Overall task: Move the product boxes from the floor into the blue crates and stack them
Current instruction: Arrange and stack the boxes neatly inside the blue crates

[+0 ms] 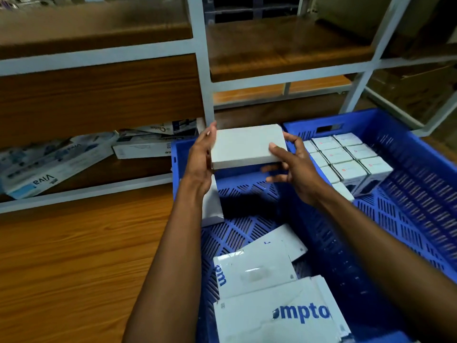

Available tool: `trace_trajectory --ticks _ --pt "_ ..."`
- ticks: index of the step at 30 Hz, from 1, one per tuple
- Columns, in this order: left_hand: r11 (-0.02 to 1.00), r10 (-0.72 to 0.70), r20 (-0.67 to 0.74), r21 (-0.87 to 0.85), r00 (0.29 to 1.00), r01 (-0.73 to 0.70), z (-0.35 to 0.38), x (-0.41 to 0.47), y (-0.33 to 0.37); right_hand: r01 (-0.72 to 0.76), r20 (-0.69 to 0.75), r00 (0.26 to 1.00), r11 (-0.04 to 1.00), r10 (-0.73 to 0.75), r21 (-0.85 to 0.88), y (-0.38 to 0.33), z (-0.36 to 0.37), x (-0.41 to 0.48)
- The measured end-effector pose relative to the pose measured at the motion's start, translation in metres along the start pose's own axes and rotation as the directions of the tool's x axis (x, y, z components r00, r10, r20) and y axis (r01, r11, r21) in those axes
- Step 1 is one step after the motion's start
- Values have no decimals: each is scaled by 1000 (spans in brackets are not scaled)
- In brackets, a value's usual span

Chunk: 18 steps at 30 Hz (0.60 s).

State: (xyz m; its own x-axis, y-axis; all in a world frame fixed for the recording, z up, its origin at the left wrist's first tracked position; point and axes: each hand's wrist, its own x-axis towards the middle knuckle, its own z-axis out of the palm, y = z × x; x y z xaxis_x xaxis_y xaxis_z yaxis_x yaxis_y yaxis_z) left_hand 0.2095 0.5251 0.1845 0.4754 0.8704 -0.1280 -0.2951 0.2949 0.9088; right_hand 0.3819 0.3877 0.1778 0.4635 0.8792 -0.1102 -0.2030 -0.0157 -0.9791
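Note:
A flat white product box (244, 146) is held in the air over the far end of the near blue crate (243, 189). My left hand (201, 160) grips its left edge and my right hand (291, 167) grips its right edge, thumb on top. Under my left wrist a white box (212, 206) leans against the crate's left wall. Several white boxes with blue lettering (274, 303) lie loosely at the crate's near end. A second blue crate (418, 174) to the right holds several small white boxes (346, 159) packed in rows.
White metal shelving with wooden boards (202, 70) stands just behind the crates. Long white cartons marked Viva (49, 167) and others (153, 142) lie on its lowest shelf at left. Wooden floor (74, 256) spreads to the left of the crates.

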Motion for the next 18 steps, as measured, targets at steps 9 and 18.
trace_trajectory --ticks 9,18 --pt "990 81 346 78 935 -115 9 -14 -3 -420 121 908 876 402 237 6 3 2" --pt "656 364 271 605 891 -451 25 -6 -28 11 -44 999 947 -26 -322 14 19 -7"
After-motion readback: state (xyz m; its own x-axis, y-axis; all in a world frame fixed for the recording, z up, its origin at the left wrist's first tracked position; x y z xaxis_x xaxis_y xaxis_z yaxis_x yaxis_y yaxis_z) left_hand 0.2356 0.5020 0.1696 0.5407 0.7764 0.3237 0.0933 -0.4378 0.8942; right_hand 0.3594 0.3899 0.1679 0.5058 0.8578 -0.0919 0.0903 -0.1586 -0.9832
